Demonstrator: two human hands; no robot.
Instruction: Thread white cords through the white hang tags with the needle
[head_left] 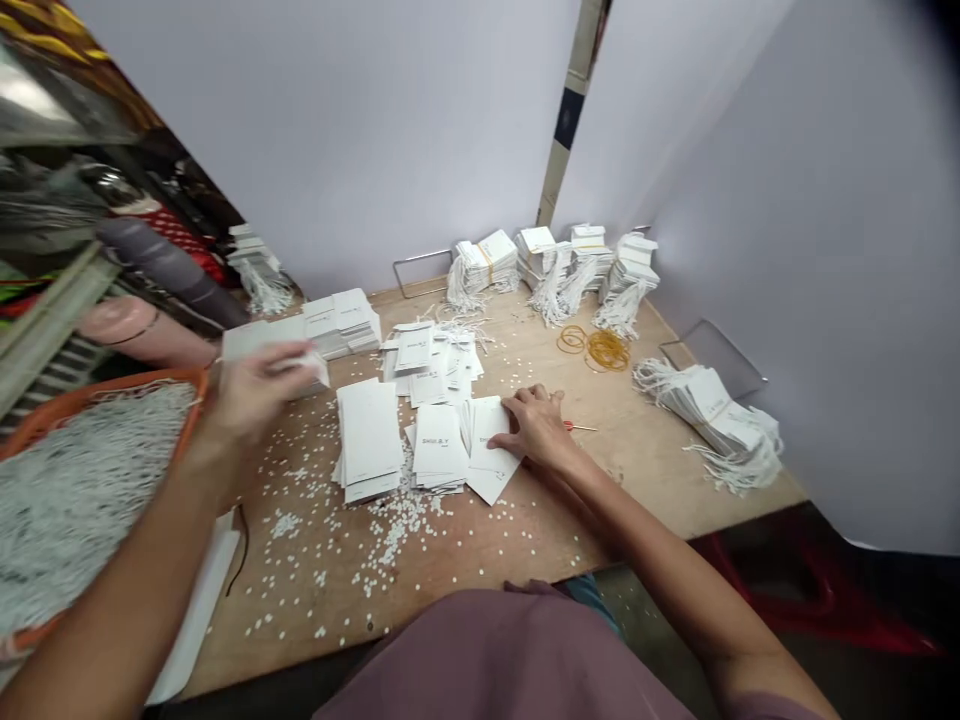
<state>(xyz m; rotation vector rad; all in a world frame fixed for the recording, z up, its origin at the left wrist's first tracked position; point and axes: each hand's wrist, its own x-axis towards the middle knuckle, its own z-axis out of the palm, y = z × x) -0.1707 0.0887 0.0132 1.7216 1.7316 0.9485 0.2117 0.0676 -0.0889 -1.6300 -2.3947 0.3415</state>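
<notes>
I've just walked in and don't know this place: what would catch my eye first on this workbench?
Probably the white paper tags stacked mid-table, with the right hand resting flat on one pile and the left hand lifting a few tags. Next, the tiny white punched dots scattered over the wooden table. At the left sits an orange basket heaped with white strings.

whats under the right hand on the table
The right hand presses flat on a loose white card overlapping a card stack. Whatever print the card has under the palm is covered.

table (645,470): bare matt wood | tags (439,445): white matt paper | rubber bands (607,350): yellow rubber | basket (112,390): orange plastic
</notes>
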